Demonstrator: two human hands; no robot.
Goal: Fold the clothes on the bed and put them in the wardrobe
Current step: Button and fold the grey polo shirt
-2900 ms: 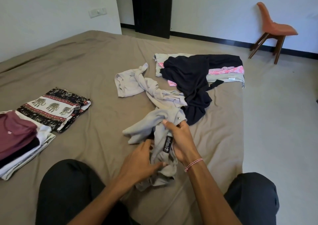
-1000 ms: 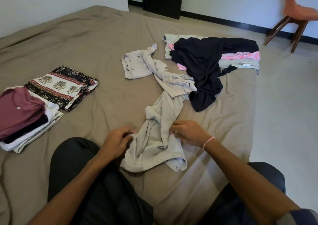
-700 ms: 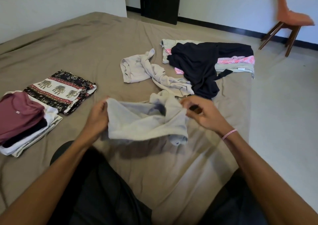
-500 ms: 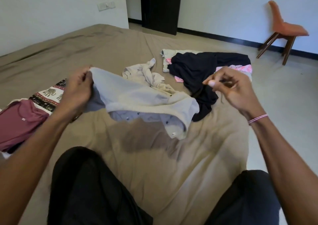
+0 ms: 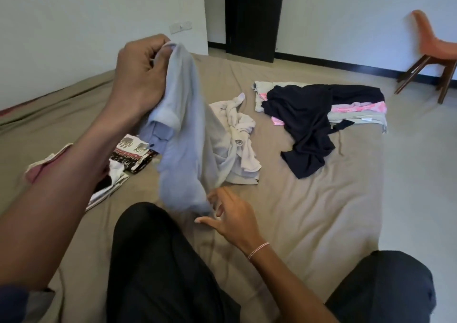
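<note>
Left hand (image 5: 141, 75) raised (curled grip), right hand (image 5: 231, 215) low, fingers spread

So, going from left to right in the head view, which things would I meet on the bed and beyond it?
A folded stack → elephant-print cloth → pale garment held up by the left hand → black garment → orange chair.

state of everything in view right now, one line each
grey garment: unfolded, held up, hanging
left hand: raised, grips its top
right hand: open, by the held garment's lower edge
pale garment: crumpled on the bed
black garment: unfolded, sprawled over a folded pile
elephant-print cloth: folded, flat
chair: upright
</note>
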